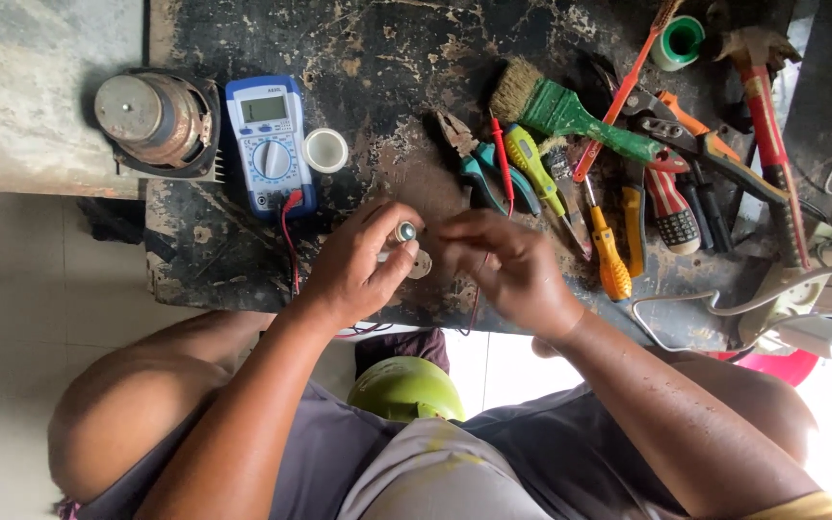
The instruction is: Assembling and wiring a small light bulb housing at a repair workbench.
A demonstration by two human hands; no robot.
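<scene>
My left hand [358, 265] pinches a small shiny metal cylinder [404, 231] near the scarred workbench's [377, 58] front edge; my right hand [507, 265] (fingers curled) touches a thin red wire [481, 279]; its grip I cannot tell.

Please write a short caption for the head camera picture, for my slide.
Left hand holds a small metal cylinder beside the right hand, between a multimeter and scattered tools.

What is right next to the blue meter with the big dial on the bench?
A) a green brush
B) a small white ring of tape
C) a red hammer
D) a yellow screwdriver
B: the small white ring of tape lies just beside the blue meter, while the other tools lie farther along the bench.
</scene>
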